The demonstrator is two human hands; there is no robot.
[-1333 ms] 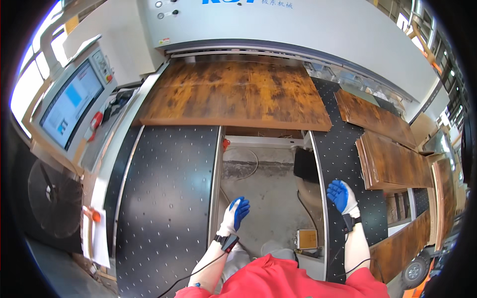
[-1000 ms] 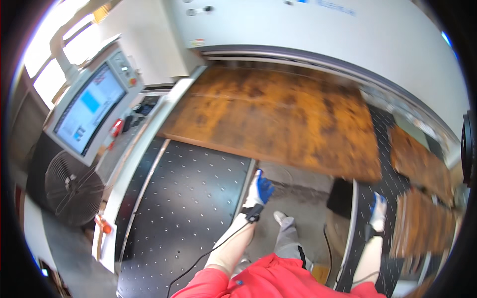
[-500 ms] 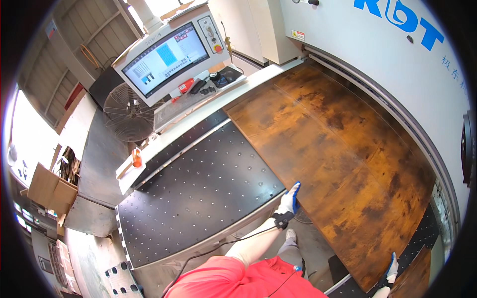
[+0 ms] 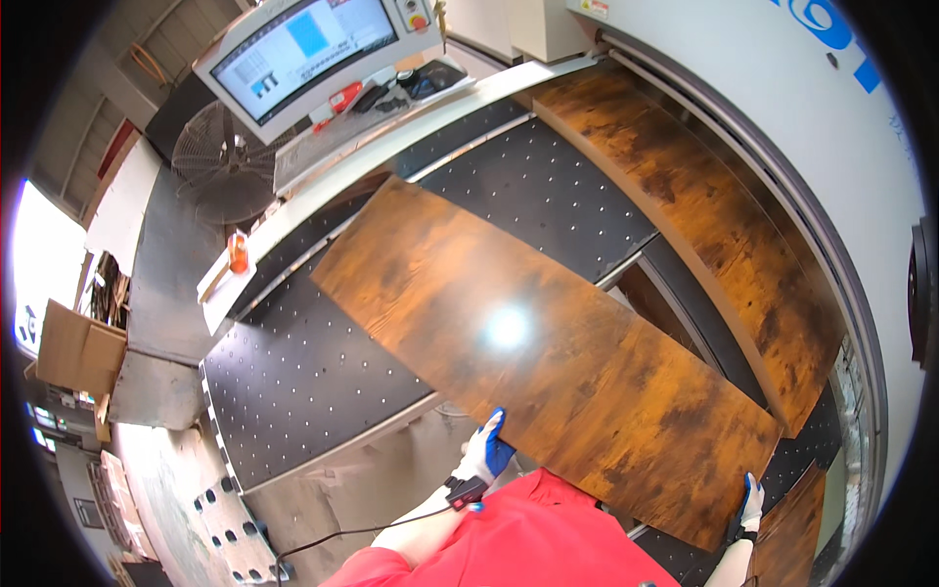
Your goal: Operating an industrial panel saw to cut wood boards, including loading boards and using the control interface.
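Note:
A long brown wood-grain panel (image 4: 587, 391) slants across the black studded worktable, its far left corner over the table and its near right end close to me. My left hand (image 4: 487, 452), in a white and blue glove, is closed on the panel's near long edge. At the panel's right end, my right hand (image 4: 750, 506) grips the short edge, thumb on top; its other fingers are hidden beneath. A second wood-grain panel (image 4: 675, 181) lies apart from it, alongside the machine.
The black studded table (image 4: 303, 401) has a gap beside the held panel. Beyond stand a monitor console (image 4: 313, 49) and a fan (image 4: 230, 161). An orange tape roll (image 4: 238, 252) sits on the left ledge. More wood-grain board (image 4: 790, 533) lies at lower right. The white machine (image 4: 782, 98) borders the right.
The near panel has come away from the far one, swinging left and toward me over the studded table. Both hands have moved with it, the left one to the left and nearer me.

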